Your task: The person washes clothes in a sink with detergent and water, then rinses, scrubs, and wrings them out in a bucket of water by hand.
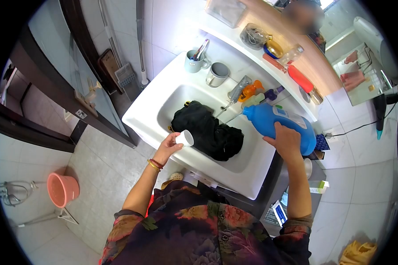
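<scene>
Between the thumb and fingers of my left hand is a small white cup, held over the sink's front edge. My right hand grips a large blue bottle, which lies tilted with its neck pointing left over the sink's right side. A thin stream seems to run from its mouth down toward the basin. Dark cloth lies bunched in the white sink, below and between both hands.
Two grey mugs stand at the sink's back left, one with toothbrushes. Bottles are near the faucet. A shelf with a red bottle runs above. A pink bucket is on the floor at left.
</scene>
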{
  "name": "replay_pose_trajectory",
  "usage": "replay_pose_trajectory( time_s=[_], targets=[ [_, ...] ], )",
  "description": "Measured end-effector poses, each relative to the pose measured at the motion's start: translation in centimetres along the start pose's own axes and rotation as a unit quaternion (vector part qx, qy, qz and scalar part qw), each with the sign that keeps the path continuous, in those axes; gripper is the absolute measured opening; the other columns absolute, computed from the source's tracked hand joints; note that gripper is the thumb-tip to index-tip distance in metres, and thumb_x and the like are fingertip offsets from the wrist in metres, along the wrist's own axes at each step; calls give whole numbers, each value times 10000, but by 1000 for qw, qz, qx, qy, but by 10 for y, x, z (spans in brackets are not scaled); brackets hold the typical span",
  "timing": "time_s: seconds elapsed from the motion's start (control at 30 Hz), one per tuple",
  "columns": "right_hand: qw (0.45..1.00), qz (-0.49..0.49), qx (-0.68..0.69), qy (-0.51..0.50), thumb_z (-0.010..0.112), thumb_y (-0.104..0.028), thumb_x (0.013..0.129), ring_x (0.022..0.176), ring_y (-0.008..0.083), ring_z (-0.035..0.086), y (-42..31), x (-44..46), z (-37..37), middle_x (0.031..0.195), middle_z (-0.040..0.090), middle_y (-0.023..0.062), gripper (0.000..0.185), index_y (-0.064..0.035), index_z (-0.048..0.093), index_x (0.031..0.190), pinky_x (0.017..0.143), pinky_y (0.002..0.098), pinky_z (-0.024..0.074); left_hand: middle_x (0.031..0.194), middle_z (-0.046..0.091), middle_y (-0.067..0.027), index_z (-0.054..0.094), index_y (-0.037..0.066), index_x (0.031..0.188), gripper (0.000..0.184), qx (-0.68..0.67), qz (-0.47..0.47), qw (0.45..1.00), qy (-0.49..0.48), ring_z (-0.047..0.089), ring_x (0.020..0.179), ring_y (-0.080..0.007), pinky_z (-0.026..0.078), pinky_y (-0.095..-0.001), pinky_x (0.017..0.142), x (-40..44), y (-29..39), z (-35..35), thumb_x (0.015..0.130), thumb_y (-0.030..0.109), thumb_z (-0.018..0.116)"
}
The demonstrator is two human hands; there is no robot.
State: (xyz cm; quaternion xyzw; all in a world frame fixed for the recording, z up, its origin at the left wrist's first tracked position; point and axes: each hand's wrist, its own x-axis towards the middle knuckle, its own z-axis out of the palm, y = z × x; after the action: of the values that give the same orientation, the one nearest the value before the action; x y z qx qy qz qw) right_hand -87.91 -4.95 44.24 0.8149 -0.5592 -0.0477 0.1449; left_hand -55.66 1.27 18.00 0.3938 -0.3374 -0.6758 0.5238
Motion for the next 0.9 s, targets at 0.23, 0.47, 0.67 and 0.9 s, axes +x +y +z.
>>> replay_pose_trajectory(
  time_s=[0.23,0.47,0.67,0.9],
  targets=[
    [924,199,323,53,683,-360,733,580,190,582,9,-42,29,625,584,100,366,-19,583,816,525,315,424,1004,561,1,456,83,1211,393,-1,-59,998,19,533,915,-84,445,-231,794,1,27,20,851,151,600],
    [685,272,675,19,655,-223,756,531,67,479,-17,-104,60,589,528,10,266,22,598,843,507,213,377,1064,537,-28,429,67,1250,389,72,-4,988,-139,538,992,-112,481,-256,832,38,94,90,901,210,526],
    [689,286,666,8,693,-283,717,580,93,532,-24,-133,54,649,580,44,385,25,611,932,543,233,420,859,481,23,515,53,1187,330,230,92,935,-255,471,784,-62,443,-223,707,54,138,167,898,212,532],
    [796,244,552,46,706,-377,671,642,217,608,-15,-167,49,722,619,156,527,45,587,962,633,318,470,779,497,-43,546,46,1123,369,513,202,765,-332,485,650,-128,420,-264,620,53,144,232,822,245,625]
  ],
)
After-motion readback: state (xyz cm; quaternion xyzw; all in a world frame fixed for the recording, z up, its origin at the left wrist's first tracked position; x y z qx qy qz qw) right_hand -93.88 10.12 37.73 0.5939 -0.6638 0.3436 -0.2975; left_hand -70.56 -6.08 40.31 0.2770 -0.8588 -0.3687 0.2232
